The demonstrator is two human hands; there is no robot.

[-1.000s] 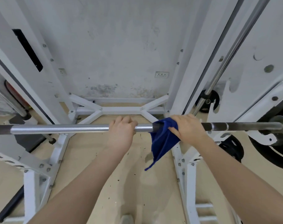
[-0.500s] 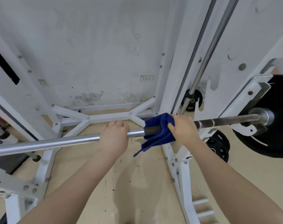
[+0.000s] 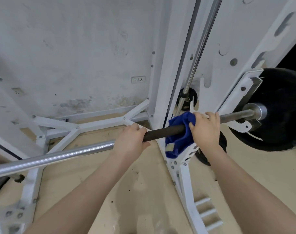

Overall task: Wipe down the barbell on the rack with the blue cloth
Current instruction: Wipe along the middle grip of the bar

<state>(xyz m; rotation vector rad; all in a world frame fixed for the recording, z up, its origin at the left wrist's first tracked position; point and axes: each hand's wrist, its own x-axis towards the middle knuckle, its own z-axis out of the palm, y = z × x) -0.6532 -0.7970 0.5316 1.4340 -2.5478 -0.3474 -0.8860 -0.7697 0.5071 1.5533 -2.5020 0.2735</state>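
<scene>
Two hands on barbell (image 3: pixel 62 154), left hand (image 3: pixel 129 143) clamped bare, right hand (image 3: pixel 205 130) clamping blue cloth (image 3: pixel 179 141) around it

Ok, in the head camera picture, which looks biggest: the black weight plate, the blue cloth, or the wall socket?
1. Black weight plate, though it's partly cut off at the edge.
2. Blue cloth, bunched round the barbell under the right hand.
3. Wall socket, farther away, so it looks tiny.

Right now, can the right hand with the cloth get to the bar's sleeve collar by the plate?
Probably yes. The right hand grips the blue cloth round the barbell, and the shaft to the collar looks bare.
</scene>
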